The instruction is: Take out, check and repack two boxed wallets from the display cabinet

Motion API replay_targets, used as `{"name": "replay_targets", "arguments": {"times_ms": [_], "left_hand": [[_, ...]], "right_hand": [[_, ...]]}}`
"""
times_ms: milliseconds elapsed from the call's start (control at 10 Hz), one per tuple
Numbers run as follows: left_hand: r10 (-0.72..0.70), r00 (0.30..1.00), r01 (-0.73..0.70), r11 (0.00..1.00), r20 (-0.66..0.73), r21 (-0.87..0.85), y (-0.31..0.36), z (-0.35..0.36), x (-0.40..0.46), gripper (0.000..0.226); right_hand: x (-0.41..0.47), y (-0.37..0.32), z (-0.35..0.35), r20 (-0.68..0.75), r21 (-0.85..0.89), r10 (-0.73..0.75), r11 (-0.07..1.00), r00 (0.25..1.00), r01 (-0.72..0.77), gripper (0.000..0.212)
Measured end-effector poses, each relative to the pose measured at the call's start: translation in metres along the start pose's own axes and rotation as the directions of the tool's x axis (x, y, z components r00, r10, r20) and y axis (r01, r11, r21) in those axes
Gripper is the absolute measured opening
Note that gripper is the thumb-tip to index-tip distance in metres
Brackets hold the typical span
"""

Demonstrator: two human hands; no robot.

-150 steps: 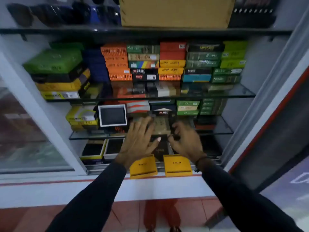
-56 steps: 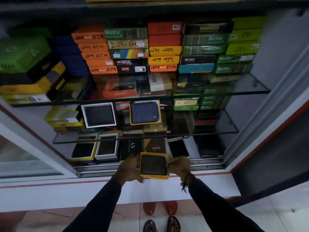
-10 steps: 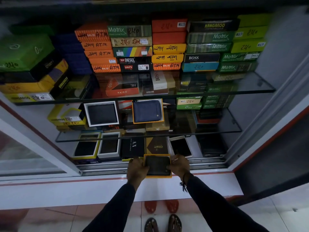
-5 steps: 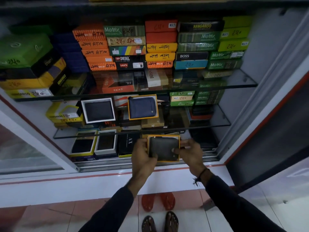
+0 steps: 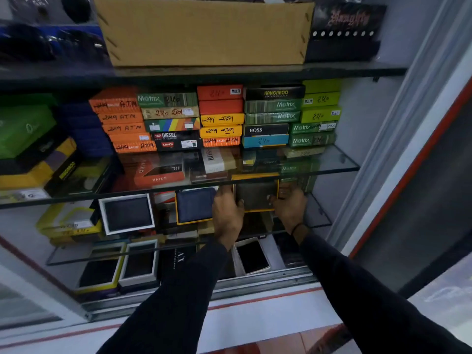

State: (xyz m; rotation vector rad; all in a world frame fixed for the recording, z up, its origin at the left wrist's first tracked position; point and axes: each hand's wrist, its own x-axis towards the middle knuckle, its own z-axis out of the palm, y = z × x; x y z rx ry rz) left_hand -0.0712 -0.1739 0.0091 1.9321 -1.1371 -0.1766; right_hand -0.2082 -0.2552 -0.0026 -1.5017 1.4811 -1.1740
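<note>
The boxed wallet (image 5: 256, 196), a dark wallet lying face-out in a shallow yellow-edged box with no lid on it, is held upright between both hands over the right half of the middle glass shelf (image 5: 316, 215), its upper part seen through the front edge of the glass shelf above. The left hand (image 5: 227, 213) clasps its left edge, fingers curled behind; the right hand (image 5: 290, 208) pinches its right edge. It stands just right of the blue wallet (image 5: 195, 205), propped in a box of the same kind.

By the look of it, this is the putting-back step: the box is being stood on display beside its neighbour. The next move calls for setting its lower edge on the glass, leaning it back against the stock behind, and letting go without nudging the blue one over.
</note>
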Motion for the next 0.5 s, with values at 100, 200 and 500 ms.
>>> {"name": "replay_targets", "arguments": {"times_ms": [100,200,500], "left_hand": [[-0.018,0.997,0.011,0.996,0.075,0.094,-0.003,0.012,0.007,0.040],[-0.026,0.994,0.016,0.995,0.108,0.094,-0.009,0.017,0.005,0.040],[0.351,0.935,-0.355,0.914,0.052,0.197,-0.016,-0.021,-0.039,0.036]], "right_hand": [[0.011,0.014,0.005,0.049,-0.024,0.048,0.999,0.998,-0.047,0.041],[0.012,0.018,0.006,0.098,-0.004,0.059,0.998,0.993,-0.059,0.047],[-0.050,-0.008,-0.032,0.089,-0.309,-0.460,0.831,0.884,0.463,0.023]]}}
